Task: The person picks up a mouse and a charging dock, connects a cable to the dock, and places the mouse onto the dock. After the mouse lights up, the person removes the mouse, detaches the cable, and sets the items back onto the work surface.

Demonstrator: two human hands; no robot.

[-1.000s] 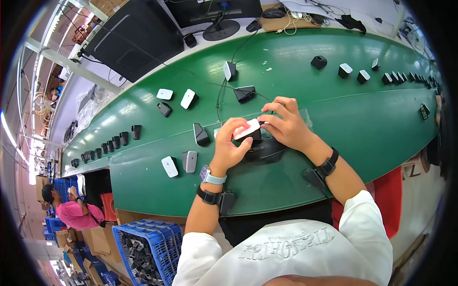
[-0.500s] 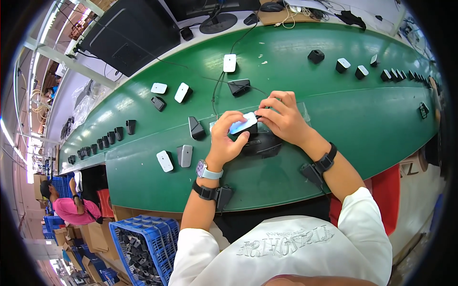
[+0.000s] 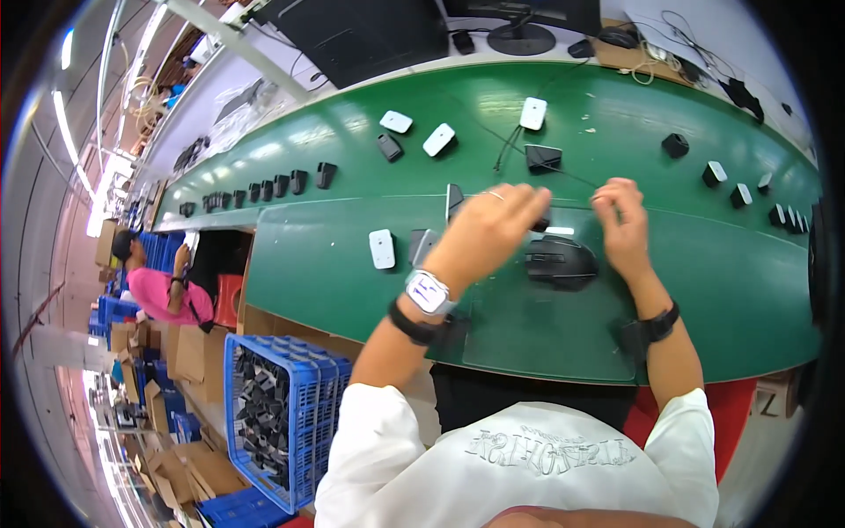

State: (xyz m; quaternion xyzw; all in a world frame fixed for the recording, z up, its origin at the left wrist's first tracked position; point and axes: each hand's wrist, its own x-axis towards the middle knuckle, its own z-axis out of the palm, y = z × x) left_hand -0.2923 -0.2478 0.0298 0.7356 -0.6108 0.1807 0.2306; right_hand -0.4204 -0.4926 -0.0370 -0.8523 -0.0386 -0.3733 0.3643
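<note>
My left hand [image 3: 495,227] is closed, palm down, around a small black device [image 3: 541,220]; only its dark end shows past the fingers. To the right, apart from it, my right hand [image 3: 623,231] pinches the end of a thin black cable [image 3: 574,173] between thumb and fingers. A black computer mouse [image 3: 562,264] lies on the table in front of and between my hands. Just beyond the left fingers stands a dark block-like device [image 3: 543,158]. Beside my left forearm are a grey device [image 3: 423,247] and a white-faced one [image 3: 382,250].
The green table [image 3: 334,290] carries more white-faced devices [image 3: 438,140] and a row of black ones [image 3: 299,181] at left; others [image 3: 741,195] stand at right. A monitor stand [image 3: 521,39] is at the back. Below left sits a blue crate [image 3: 304,414] of black parts, near a seated person [image 3: 167,290].
My hands have moved apart: the right one has drawn away with the cable end, while the left has turned over the device, hiding its white face. The view has shifted leftward.
</note>
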